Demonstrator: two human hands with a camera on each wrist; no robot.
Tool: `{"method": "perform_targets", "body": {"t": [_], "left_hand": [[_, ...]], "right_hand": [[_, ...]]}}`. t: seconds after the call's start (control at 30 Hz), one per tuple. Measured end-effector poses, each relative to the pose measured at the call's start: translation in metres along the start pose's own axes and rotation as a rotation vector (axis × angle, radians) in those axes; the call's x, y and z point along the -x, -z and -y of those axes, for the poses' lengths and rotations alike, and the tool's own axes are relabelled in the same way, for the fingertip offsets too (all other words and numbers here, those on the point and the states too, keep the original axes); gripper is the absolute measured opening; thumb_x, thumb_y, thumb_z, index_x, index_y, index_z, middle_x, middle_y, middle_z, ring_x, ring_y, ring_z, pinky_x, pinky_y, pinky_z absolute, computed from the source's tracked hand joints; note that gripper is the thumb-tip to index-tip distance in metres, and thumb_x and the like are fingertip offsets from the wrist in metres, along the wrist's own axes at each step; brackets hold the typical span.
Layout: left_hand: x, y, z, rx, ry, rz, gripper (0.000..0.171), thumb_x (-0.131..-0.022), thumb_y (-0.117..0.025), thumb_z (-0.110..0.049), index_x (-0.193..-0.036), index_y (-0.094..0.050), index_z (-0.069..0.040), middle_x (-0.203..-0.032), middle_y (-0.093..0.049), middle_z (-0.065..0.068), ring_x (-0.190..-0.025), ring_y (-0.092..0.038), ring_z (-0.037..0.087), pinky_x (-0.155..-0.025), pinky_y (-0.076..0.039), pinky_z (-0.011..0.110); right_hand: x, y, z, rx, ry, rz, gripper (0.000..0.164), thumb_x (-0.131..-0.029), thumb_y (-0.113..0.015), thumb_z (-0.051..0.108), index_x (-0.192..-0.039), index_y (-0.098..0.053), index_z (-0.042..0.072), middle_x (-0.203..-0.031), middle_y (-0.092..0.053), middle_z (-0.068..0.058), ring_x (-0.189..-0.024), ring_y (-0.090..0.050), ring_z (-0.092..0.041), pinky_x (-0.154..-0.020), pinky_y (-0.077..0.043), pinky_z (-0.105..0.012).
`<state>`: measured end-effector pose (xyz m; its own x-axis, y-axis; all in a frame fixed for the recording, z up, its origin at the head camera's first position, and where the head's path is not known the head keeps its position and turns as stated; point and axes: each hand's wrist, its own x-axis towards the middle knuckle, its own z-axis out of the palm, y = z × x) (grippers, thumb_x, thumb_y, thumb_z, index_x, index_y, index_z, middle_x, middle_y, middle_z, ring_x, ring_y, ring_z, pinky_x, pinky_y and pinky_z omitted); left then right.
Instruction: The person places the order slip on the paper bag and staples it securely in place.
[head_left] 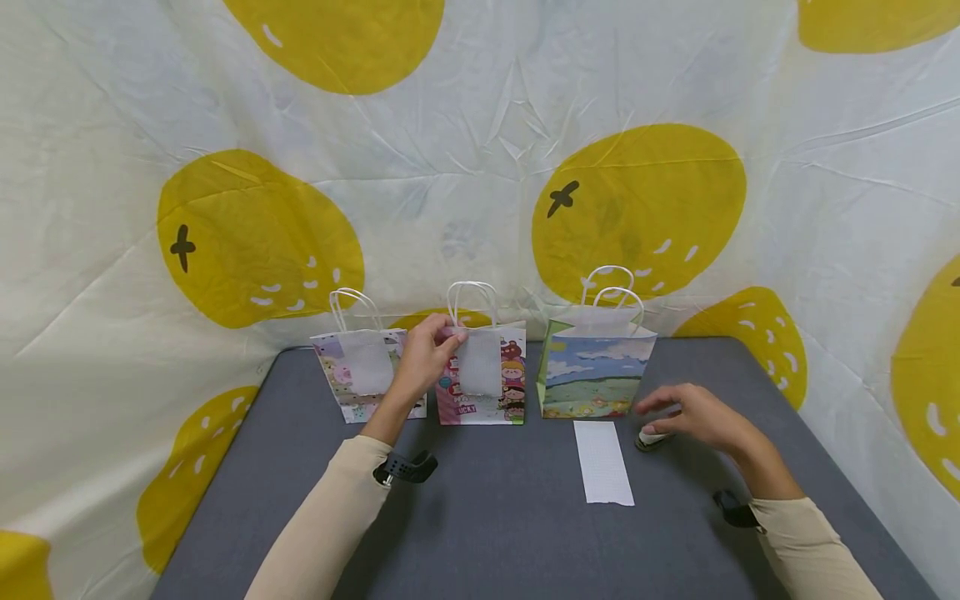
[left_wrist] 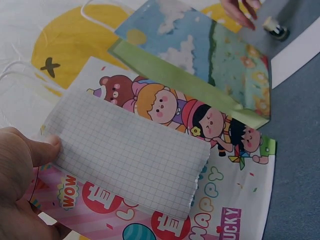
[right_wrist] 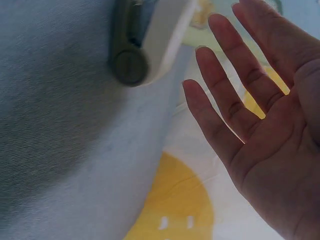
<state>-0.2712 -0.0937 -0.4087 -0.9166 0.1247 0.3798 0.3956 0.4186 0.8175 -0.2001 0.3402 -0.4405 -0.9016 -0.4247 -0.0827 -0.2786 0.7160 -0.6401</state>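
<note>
My left hand (head_left: 433, 354) pinches the top edge of the middle paper bag (head_left: 514, 375), printed with cartoon faces. Its thumb lies on a slip of grid paper (left_wrist: 130, 155) set against the bag's front, and the other fingers are behind. My right hand (head_left: 693, 414) is held over the table with fingers spread and nothing in them. Just beneath its fingertips lies a small dark green and white stapler-like object (right_wrist: 132, 55). A loose strip of grid paper (head_left: 604, 462) lies flat to the left of that hand.
On the left stands a pastel paper bag (head_left: 333, 367) with a white slip on its front. A landscape-printed bag (head_left: 597, 379) stands on the right, above the loose strip. The grey table (head_left: 495, 508) ends at a hanging cloth (head_left: 465, 125) with yellow fruit prints.
</note>
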Motion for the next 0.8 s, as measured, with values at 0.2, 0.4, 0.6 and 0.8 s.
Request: {"method": "perform_targets", "body": {"t": [0.2, 0.4, 0.6, 0.8], "left_hand": [[0.0, 0.0, 0.001, -0.007, 0.005, -0.003, 0.011, -0.094, -0.073, -0.011, -0.101, -0.071, -0.004, -0.095, -0.066, 0.009, -0.082, -0.061, 0.02, -0.075, -0.051, 0.03], [0.0, 0.0, 0.0, -0.009, 0.02, 0.009, 0.011, -0.094, -0.073, -0.013, -0.102, -0.071, -0.005, -0.095, -0.066, 0.008, -0.083, -0.061, 0.021, -0.076, -0.051, 0.032], [0.0, 0.0, 0.0, -0.015, 0.027, 0.017, 0.011, -0.095, -0.073, -0.014, -0.103, -0.071, -0.006, -0.095, -0.066, 0.007, -0.083, -0.06, 0.02, -0.075, -0.051, 0.032], [0.0, 0.001, 0.0, -0.021, 0.028, 0.013, 0.011, -0.095, -0.073, -0.015, -0.103, -0.071, -0.007, -0.094, -0.066, 0.006, -0.081, -0.06, 0.02, -0.073, -0.05, 0.031]], "right_hand": [[0.0, -0.007, -0.017, 0.022, 0.067, 0.01, 0.033, -0.087, -0.081, 0.023, -0.113, -0.075, 0.004, -0.11, -0.074, -0.011, -0.106, -0.066, -0.033, -0.085, -0.055, -0.042], [0.001, -0.012, -0.026, 0.006, 0.051, 0.023, 0.03, -0.086, -0.082, 0.021, -0.11, -0.076, 0.005, -0.108, -0.075, -0.007, -0.103, -0.065, -0.03, -0.087, -0.052, -0.045], [0.002, -0.015, -0.032, -0.009, 0.003, 0.021, 0.029, -0.086, -0.082, 0.022, -0.11, -0.077, 0.007, -0.109, -0.074, -0.006, -0.1, -0.064, -0.028, -0.086, -0.052, -0.043], [0.002, -0.015, -0.037, 0.003, -0.02, 0.047, 0.031, -0.085, -0.083, 0.023, -0.112, -0.077, 0.008, -0.111, -0.073, -0.006, -0.101, -0.062, -0.023, -0.087, -0.05, -0.043]]}}
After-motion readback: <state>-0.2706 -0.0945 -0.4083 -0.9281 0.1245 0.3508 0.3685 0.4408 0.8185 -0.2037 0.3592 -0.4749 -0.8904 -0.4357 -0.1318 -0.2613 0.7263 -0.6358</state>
